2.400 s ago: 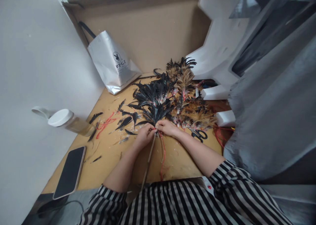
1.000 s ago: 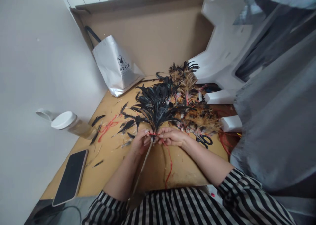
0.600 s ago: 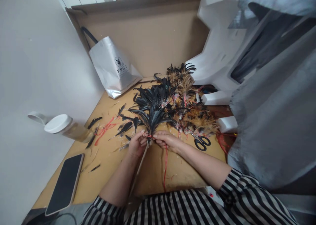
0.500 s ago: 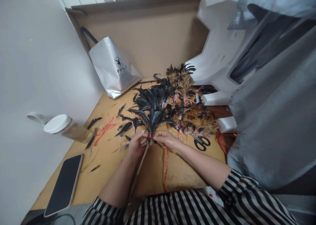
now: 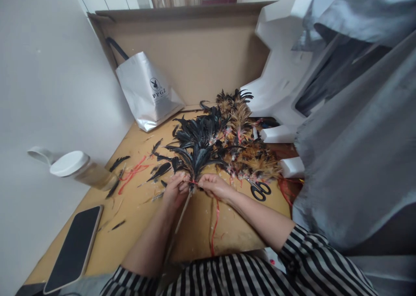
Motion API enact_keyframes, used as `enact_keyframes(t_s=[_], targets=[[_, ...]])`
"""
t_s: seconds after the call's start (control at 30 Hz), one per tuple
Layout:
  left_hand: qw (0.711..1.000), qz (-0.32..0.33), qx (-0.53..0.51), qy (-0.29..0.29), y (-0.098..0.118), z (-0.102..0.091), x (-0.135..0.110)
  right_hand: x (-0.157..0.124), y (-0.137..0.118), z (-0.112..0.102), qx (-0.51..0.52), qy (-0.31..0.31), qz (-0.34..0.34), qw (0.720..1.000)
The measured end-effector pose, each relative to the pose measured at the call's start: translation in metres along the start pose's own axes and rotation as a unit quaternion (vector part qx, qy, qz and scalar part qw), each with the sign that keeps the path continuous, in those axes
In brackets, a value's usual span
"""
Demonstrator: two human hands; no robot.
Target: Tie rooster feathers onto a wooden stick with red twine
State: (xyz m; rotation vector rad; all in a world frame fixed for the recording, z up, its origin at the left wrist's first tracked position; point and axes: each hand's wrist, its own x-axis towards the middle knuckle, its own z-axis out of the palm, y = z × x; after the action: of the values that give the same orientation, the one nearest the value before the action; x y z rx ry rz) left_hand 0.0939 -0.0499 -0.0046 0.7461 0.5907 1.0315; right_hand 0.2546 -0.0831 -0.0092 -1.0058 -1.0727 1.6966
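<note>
A bunch of black feathers (image 5: 198,157) fans out at the top of a thin stick (image 5: 179,222), which slants down toward my body. Red string (image 5: 215,226) crosses the base of the bunch, and a long tail of it hangs below my right hand. My left hand (image 5: 176,188) pinches the string on the left of the stick. On the other side my right hand (image 5: 214,186) is closed on the string too, which runs taut between both hands. Black-handled scissors (image 5: 260,190) lie to the right of my right hand.
Behind the bunch lie more black feathers (image 5: 201,129) and brown feather bundles (image 5: 251,157). Loose red string (image 5: 133,172) and stray feathers are on the left, near a lidded bottle (image 5: 94,174) and a phone (image 5: 74,246). A silver bag (image 5: 146,92) leans at the back; grey cloth (image 5: 351,157) hangs at right.
The whole view has shifted slightly, moving things a little left and down. My hands have drawn slightly apart, with more red string showing between them at the feather base.
</note>
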Motion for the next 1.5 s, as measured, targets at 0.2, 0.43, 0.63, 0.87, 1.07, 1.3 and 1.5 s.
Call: enact_keyframes(t_s=[0.2,0.43,0.63,0.87,1.07,1.3,1.5], targets=[[0.989,0.043,0.138,-0.024,-0.001,0.015,-0.009,0.002,0.002,-0.002,0.007,0.033,0.001,0.999],[0.996,0.043,0.078,-0.005,0.0,0.015,-0.012,0.001,-0.004,-0.007,0.071,-0.003,0.022,0.997],[0.998,-0.026,0.023,0.044,-0.006,0.009,-0.002,0.001,-0.009,-0.015,0.137,-0.04,0.008,0.99],[0.979,-0.176,0.059,-0.085,-0.009,0.015,-0.013,0.006,-0.004,-0.017,0.109,-0.031,-0.022,0.993],[0.983,-0.099,0.145,-0.045,-0.006,0.011,-0.011,0.005,-0.005,-0.015,0.068,-0.005,-0.029,0.997],[0.971,-0.044,0.236,0.017,-0.011,0.015,-0.008,0.002,-0.006,-0.002,0.009,0.045,-0.063,0.997],[0.966,-0.046,0.253,-0.004,-0.015,0.015,-0.008,0.006,0.0,-0.007,0.029,0.086,-0.042,0.995]])
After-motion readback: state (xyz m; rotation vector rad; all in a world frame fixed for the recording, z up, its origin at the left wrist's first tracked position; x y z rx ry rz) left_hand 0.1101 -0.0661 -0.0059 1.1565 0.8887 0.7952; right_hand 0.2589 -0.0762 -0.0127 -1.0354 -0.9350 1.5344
